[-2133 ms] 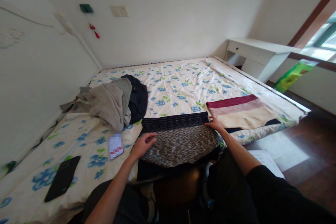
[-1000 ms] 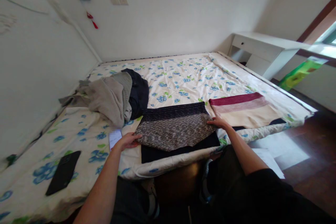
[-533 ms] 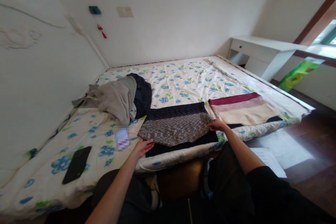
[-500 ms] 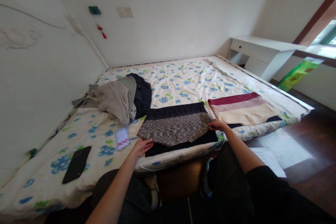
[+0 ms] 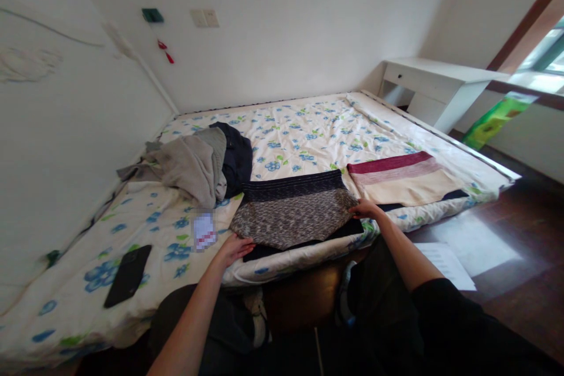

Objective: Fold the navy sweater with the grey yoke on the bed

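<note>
A knitted garment point(image 5: 297, 217), dark at its far edge and speckled grey-brown toward me, lies flat near the front edge of the bed. A black layer point(image 5: 264, 253) shows beneath its near edge. My left hand point(image 5: 233, 248) pinches the garment's near left corner, thumb on top. At the right side, my right hand point(image 5: 365, 209) grips the edge between thumb and fingers. Just beyond it lies a second folded knit point(image 5: 399, 179), striped maroon, pink and cream, with black cloth under its near edge.
A heap of grey and dark clothes point(image 5: 194, 161) sits on the flowered bedsheet point(image 5: 273, 153). A black phone point(image 5: 127, 276) and a blurred-out card point(image 5: 204, 231) are to the left. A white desk point(image 5: 440, 85) stands at the far right; paper sheets point(image 5: 445, 264) are on the right.
The speckled layer's near edge has come slightly toward me, covering more of the black layer. Both hands keep their hold; the whole view has shifted a little.
</note>
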{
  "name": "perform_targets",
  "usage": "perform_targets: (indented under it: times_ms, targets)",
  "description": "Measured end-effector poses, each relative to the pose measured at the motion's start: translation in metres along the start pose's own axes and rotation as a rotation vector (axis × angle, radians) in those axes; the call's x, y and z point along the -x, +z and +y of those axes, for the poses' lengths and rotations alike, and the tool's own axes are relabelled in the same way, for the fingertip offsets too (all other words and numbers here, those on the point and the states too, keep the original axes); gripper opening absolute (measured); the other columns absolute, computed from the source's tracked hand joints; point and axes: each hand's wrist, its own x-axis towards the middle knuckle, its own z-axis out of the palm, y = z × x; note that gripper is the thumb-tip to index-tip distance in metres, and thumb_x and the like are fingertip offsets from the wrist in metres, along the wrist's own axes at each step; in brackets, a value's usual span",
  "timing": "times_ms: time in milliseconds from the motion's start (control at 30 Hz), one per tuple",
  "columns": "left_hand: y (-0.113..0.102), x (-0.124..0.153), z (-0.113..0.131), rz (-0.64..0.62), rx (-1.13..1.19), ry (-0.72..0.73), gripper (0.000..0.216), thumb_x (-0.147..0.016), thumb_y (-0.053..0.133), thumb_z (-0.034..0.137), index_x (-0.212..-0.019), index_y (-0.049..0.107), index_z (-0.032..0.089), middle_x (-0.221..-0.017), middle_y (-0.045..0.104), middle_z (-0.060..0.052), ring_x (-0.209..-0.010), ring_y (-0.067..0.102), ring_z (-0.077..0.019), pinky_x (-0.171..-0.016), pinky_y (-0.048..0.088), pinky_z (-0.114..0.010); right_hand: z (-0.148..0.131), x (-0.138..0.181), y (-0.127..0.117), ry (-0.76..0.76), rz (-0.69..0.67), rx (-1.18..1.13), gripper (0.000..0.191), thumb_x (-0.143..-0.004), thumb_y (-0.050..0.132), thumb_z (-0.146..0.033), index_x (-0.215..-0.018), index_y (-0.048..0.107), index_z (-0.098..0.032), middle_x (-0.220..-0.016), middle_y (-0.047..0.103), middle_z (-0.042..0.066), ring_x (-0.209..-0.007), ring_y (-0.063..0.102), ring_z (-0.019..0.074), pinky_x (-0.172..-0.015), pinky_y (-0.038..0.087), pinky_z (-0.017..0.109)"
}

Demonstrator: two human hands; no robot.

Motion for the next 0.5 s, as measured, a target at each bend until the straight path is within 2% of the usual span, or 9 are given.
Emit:
perform_targets:
  times_ms: [100,333,400,500]
  targets:
    - [0.002,0.0,-0.002,-0.009,0.01,0.026,0.054,-0.081,0.095,0.0,-0.116,0.06,0.023,-0.092,0.085,-0.004,-0.076,0.085,-0.0187,-0.079,0.072,-0.028,-0.003,0.0,0.001,-0.018,0.032,0.086,0.045,-0.071,0.106,-0.017,-0.101,0.072,-0.017,-0.083,0.078,0.003,-0.078,0.079,0.0194,-0.069,0.07,0.024]
    - [-0.003,-0.001,-0.006,-0.007,-0.001,0.035,0.06,-0.075,0.103,0.006,-0.118,0.064,0.022,-0.098,0.085,-0.007,-0.081,0.086,-0.0228,-0.083,0.072,-0.034,0.004,-0.014,-0.001,-0.033,0.044,0.14,0.055,-0.072,0.106,-0.021,-0.116,0.074,-0.016,-0.075,0.073,-0.001,-0.07,0.073,0.0169,-0.066,0.069,0.026]
    - [-0.008,-0.006,-0.001,0.044,-0.001,0.051,0.06,-0.078,0.104,0.011,-0.122,0.064,0.022,-0.101,0.085,-0.007,-0.078,0.084,-0.0216,-0.081,0.072,-0.034,0.007,-0.02,-0.003,-0.027,0.056,0.197,0.055,-0.072,0.106,-0.024,-0.117,0.074,-0.015,-0.074,0.073,-0.002,-0.07,0.074,0.0174,-0.068,0.069,0.028]
    - [-0.017,-0.017,0.013,0.246,0.014,0.088,0.062,-0.085,0.1,0.021,-0.134,0.063,0.02,-0.103,0.083,-0.007,-0.073,0.08,-0.0179,-0.08,0.07,-0.035,0.01,-0.027,-0.007,-0.074,0.105,0.326,0.052,-0.078,0.105,-0.035,-0.117,0.077,-0.014,-0.081,0.077,0.003,-0.076,0.077,0.0208,-0.073,0.067,0.029]
